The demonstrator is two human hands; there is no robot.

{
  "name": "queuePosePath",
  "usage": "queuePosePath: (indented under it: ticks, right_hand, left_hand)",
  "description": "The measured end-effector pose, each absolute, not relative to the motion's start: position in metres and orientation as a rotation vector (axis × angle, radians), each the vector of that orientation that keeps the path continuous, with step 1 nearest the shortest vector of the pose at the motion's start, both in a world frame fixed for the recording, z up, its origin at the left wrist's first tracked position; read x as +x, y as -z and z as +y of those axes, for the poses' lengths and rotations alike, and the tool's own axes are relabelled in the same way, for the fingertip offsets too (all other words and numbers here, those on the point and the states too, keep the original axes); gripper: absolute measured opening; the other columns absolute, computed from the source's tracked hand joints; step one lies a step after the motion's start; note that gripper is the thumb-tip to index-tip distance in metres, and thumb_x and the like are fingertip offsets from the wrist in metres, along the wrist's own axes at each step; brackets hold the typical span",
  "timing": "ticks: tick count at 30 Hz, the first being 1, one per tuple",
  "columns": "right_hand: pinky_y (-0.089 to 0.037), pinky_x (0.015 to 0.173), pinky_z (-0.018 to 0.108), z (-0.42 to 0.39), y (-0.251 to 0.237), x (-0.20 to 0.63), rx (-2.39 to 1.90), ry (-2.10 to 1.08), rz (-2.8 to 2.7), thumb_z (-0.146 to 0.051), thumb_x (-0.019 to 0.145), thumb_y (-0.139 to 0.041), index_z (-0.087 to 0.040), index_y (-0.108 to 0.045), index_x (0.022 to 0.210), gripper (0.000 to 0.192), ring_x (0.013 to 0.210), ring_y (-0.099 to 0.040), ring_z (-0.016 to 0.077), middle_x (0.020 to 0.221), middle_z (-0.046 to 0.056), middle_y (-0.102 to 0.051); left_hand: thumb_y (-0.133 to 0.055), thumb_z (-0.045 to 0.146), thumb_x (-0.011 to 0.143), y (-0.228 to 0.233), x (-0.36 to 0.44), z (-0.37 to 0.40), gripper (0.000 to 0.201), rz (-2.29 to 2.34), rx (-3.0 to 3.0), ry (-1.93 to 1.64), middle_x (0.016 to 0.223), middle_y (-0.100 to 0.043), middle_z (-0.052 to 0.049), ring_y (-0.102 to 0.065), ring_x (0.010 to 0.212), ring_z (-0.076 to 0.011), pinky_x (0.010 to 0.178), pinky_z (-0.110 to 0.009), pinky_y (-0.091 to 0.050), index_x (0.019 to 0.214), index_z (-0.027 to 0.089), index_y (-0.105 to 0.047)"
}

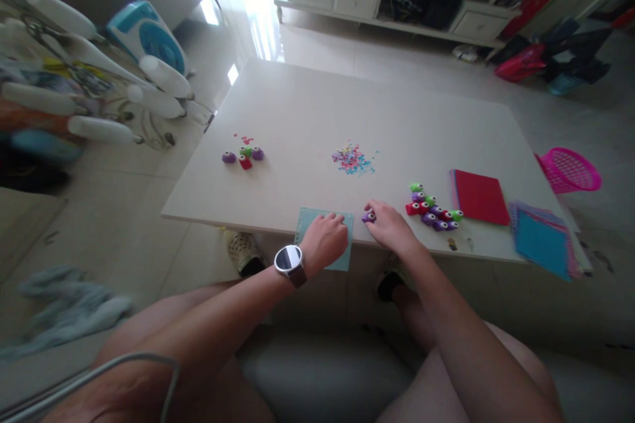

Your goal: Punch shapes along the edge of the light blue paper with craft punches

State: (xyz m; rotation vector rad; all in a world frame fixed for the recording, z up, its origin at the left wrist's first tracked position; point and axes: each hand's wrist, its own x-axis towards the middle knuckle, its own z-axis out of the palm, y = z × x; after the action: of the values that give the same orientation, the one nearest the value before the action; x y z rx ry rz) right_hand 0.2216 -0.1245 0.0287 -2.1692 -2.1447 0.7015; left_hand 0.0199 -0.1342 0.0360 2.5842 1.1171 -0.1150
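Fingers curled, my left hand point(325, 238) is closed over a light blue sheet of paper point(338, 260), which overhangs the table's near edge. The fingertips are hidden beneath the hand. Just right of the sheet, my right hand point(387, 225) grips a small purple paper punch point(368, 217) with a round, eye-like button, low at the tabletop. A cluster of purple, red and green punches point(430, 211) stands to the right of that hand. Beyond both hands lies a heap of tiny coloured paper cutouts point(353, 158).
On the white table point(292, 106), several more punches point(245, 162) sit at the left beside red cutouts point(247, 140). Red paper point(480, 197) and a blue stack point(540, 241) lie at the right. A pink basket point(570, 170) stands beyond the right edge.
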Motion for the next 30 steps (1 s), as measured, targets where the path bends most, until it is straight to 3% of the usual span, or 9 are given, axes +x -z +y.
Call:
queuePosePath:
  ticks: [6, 11, 13, 17, 20, 25, 30]
  right_hand:
    - [-0.05, 0.094, 0.036, -0.124, -0.029, 0.222, -2.073, -0.665, -2.115, -0.006, 0.091, -0.061, -0.017, -0.067, 0.115, 0.027, 0.109, -0.068, 0.0262, 0.12, 0.013, -0.072]
    - [-0.054, 0.092, 0.036, -0.124, -0.03, 0.218, -1.894, -0.701, -2.027, -0.004, 0.088, -0.062, -0.019, -0.067, 0.109, 0.026, 0.1, -0.07, 0.0235, 0.111, 0.011, -0.074]
    - [-0.055, 0.09, 0.036, -0.124, -0.032, 0.213, -1.777, -0.751, -1.973, -0.005, 0.086, -0.064, -0.019, -0.067, 0.108, 0.027, 0.096, -0.071, 0.0224, 0.108, 0.009, -0.074]
    - [-0.055, 0.092, 0.036, -0.128, -0.038, 0.2, -1.552, -0.811, -1.961, -0.003, 0.082, -0.061, -0.022, -0.068, 0.106, 0.031, 0.1, -0.072, 0.0217, 0.107, 0.006, -0.075]
    - [-0.055, 0.094, 0.038, -0.13, -0.039, 0.194, -1.491, -0.773, -1.971, -0.008, 0.083, -0.064, -0.022, -0.068, 0.108, 0.029, 0.103, -0.07, 0.0232, 0.109, 0.006, -0.074]
    - [-0.053, 0.1, 0.043, -0.135, -0.033, 0.193, -1.577, -0.746, -2.019, -0.015, 0.088, -0.071, -0.02, -0.064, 0.117, 0.031, 0.109, -0.068, 0.0262, 0.115, 0.01, -0.072]
    - [-0.046, 0.104, 0.048, -0.144, -0.03, 0.19, -1.685, -0.738, -2.293, -0.012, 0.093, -0.067, -0.019, -0.063, 0.126, 0.034, 0.122, -0.064, 0.0301, 0.126, 0.012, -0.071]
  left_hand:
    - [-0.052, 0.017, 0.102, -0.025, 0.019, -0.123, 0.023, 1.111, 2.497, -0.004, 0.115, -0.074, -0.015, -0.067, 0.112, -0.0285, 0.095, -0.04, -0.057, 0.099, 0.014, -0.075]
    - [-0.053, 0.023, 0.105, -0.016, 0.02, -0.109, 0.027, 1.109, 2.247, -0.361, 0.136, -0.069, -0.016, -0.062, 0.13, -0.0292, 0.113, -0.046, -0.052, 0.126, 0.015, -0.068]
    - [-0.058, 0.029, 0.105, -0.016, 0.022, -0.104, 0.029, 1.138, 2.0, -0.502, 0.135, -0.069, -0.015, -0.067, 0.123, -0.0266, 0.107, -0.044, -0.056, 0.13, 0.017, -0.064]
    - [-0.076, 0.028, 0.092, -0.017, 0.025, -0.095, 0.023, 1.082, 1.579, -0.568, 0.107, -0.077, -0.008, -0.073, 0.091, -0.0192, 0.081, -0.032, -0.06, 0.11, 0.018, -0.066]
    - [-0.079, 0.021, 0.087, -0.019, 0.017, -0.085, 0.017, 1.103, 1.552, -0.567, 0.094, -0.078, -0.005, -0.073, 0.086, -0.018, 0.076, -0.029, -0.057, 0.099, 0.017, -0.068]
    - [-0.071, 0.015, 0.089, -0.028, -0.023, -0.057, 0.011, 1.448, 1.935, -0.436, 0.098, -0.079, -0.009, -0.072, 0.093, -0.0218, 0.088, -0.034, -0.056, 0.099, 0.017, -0.075]
    - [-0.06, 0.008, 0.091, -0.029, -0.059, -0.041, 0.024, 1.674, 2.069, -0.158, 0.111, -0.077, -0.013, -0.069, 0.108, -0.0245, 0.1, -0.035, -0.053, 0.105, 0.015, -0.078]
